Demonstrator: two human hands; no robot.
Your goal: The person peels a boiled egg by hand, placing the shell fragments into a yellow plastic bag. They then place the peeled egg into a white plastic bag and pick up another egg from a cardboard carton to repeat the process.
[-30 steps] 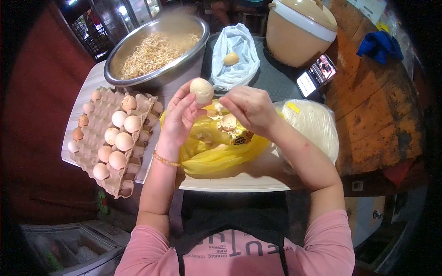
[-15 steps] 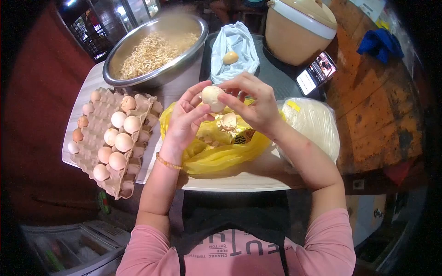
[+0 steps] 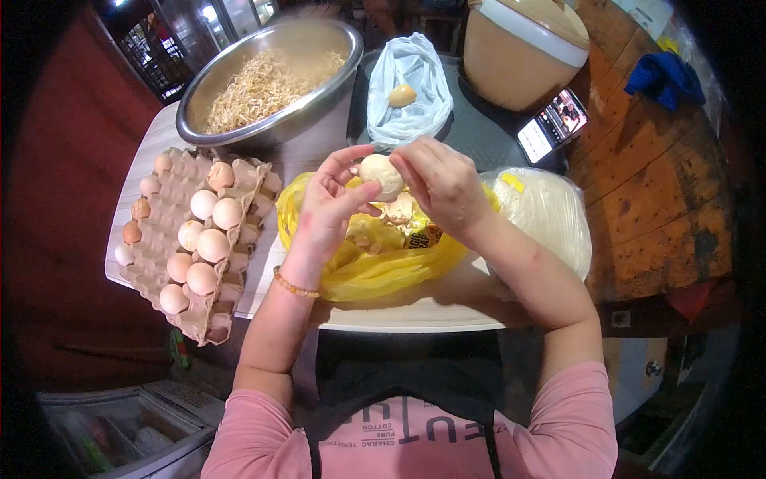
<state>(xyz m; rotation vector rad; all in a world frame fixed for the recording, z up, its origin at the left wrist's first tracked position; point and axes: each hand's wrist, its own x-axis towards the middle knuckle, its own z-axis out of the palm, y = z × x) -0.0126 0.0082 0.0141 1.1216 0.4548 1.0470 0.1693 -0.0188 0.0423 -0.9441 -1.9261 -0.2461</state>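
A pale egg with a cracked, wrinkled-looking surface is held above a yellow plastic bag. My left hand grips it from the left between thumb and fingers. From the right, my right hand has its thumb and fingertips pinched against the egg's side; whether a bit of shell is between them is hidden. Inside the open bag lie broken eggshells and a printed wrapper. On the left, a cardboard egg tray carries several white and brown eggs.
Behind stand a steel bowl of bean sprouts, a light plastic bag with one brownish egg, and a lidded tan container. At right are a propped phone, a plastic-wrapped white pack and a blue cloth.
The egg has shifted slightly right and down with my hands. My right fingers have curled in from a spread hold over the egg's top and side to its right side.
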